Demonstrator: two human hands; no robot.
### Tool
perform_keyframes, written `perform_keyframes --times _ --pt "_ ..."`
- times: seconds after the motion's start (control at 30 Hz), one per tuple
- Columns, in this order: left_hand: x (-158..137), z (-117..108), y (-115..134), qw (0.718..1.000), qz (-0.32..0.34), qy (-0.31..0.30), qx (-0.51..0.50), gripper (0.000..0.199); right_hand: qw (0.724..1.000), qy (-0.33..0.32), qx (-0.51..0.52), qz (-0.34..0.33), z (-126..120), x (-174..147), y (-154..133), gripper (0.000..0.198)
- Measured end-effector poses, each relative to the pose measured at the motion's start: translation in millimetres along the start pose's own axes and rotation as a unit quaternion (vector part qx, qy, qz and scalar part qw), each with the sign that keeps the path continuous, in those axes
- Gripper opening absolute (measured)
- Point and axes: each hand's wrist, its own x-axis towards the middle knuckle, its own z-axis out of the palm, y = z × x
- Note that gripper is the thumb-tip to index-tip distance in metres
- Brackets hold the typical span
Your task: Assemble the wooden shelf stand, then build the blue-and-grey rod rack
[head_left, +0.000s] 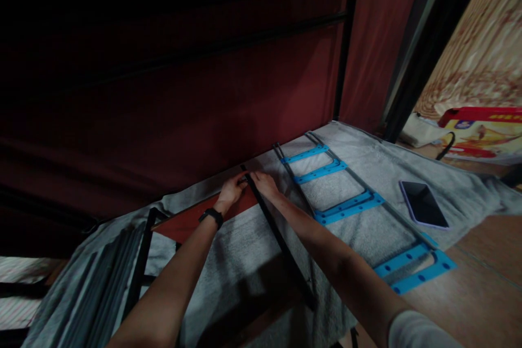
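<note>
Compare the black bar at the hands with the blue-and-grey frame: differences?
Colour: the black bar is dark throughout; the blue-and-grey frame has bright blue crosspieces.
Shape: the black bar shows as one straight length; the frame is ladder-like.
Contact: the left hand and right hand are at the bar's far end; neither touches the frame.
Shared: both are long.

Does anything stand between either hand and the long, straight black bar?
Nothing visible does: the left hand and the right hand are both at the far end of the straight black bar.
</note>
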Motion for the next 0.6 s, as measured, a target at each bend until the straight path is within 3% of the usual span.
perform_keyframes --times 0.13,0.33,0.6 --pt "-1.8 0.4 -0.7 1.000 -0.008 -0.002 -0.010 0.050 1.000 -0.003 0.005 0.008 -4.4 0.9 2.7 0.035" --pt "-3.9 -2.3 6.0 1.000 -0.003 0.003 0.002 0.048 1.000 -0.016 0.005 0.001 -6.7 0.7 0.3 0.019" --pt "-4.3 0.0 6.4 1.000 -0.010 0.011 0.000 0.049 0.999 -0.019 0.013 0.034 -5.5 -2.0 -2.1 0.038"
